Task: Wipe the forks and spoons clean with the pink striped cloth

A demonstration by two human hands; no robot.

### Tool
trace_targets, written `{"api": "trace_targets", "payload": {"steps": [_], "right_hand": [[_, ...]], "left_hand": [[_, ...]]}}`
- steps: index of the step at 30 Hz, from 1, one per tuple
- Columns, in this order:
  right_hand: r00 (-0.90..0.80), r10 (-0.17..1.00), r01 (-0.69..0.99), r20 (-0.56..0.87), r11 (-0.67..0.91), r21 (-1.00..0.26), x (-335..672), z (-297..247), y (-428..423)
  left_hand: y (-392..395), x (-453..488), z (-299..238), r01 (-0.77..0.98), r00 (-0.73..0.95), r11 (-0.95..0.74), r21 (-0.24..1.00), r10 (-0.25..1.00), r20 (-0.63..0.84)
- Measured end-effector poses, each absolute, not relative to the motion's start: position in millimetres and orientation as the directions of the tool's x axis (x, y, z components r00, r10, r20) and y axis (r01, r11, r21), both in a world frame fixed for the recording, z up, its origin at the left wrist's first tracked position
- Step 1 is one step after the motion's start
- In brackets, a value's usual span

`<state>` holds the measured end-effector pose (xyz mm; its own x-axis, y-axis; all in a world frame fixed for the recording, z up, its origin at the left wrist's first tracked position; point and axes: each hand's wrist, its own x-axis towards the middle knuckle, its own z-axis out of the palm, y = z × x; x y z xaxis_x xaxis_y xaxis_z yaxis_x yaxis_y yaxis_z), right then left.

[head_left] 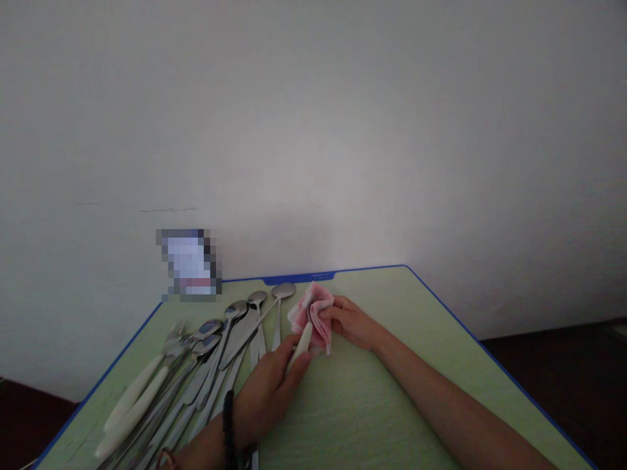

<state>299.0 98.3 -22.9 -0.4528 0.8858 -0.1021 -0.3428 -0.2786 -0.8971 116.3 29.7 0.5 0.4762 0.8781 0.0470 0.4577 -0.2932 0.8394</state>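
The left hand (267,390) has its grip closed around a slim white-handled piece of cutlery (302,341), thumb and fingers pressed on the lower part of the handle. The handle's long axis runs up and a little to the right, away from that grip and straight into the pink crumpled cloth (313,314). Its working end is buried in the folds, so I cannot tell what kind of piece it is.

The right hand (353,323) comes in from the right, and its grip pinches the cloth, bunched around the far end of the handle. The two grips lie close together along one line: the left grip is lower and nearer the person, the right grip beyond it and to its right, with the cloth between them and touching both the handle and the right fingers. The right hand is the nearer one to the cloth. The left alone carries the handle.

Just left of the left grip lies a fanned spread of steel spoons and white-handled cutlery (210,365), handles pointing toward the person, resting on the pale green surface with a blue rim (392,405). A black band (228,418) circles the left wrist. Well beyond the left grip, against the wall, stands a blurred box (190,264).
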Motion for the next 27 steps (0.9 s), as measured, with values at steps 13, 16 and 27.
{"api": "trace_targets", "payload": {"steps": [13,16,27], "right_hand": [[-0.295,0.949,-0.534,-0.107,-0.257,-0.805,297.9,-21.9,102.8],[-0.3,0.948,-0.539,-0.109,-0.262,-0.8,299.2,-21.3,102.8],[-0.399,0.913,-0.387,-0.086,-0.253,-0.887,295.8,-21.8,97.6]], "left_hand": [[29.1,112.9,-3.4,0.456,0.518,-0.272,0.847,0.855,-0.004],[29.9,115.0,-4.8,0.463,0.523,-0.277,0.842,0.852,-0.007],[31.0,116.0,-4.8,0.532,0.516,-0.322,0.783,0.856,0.002]]}}
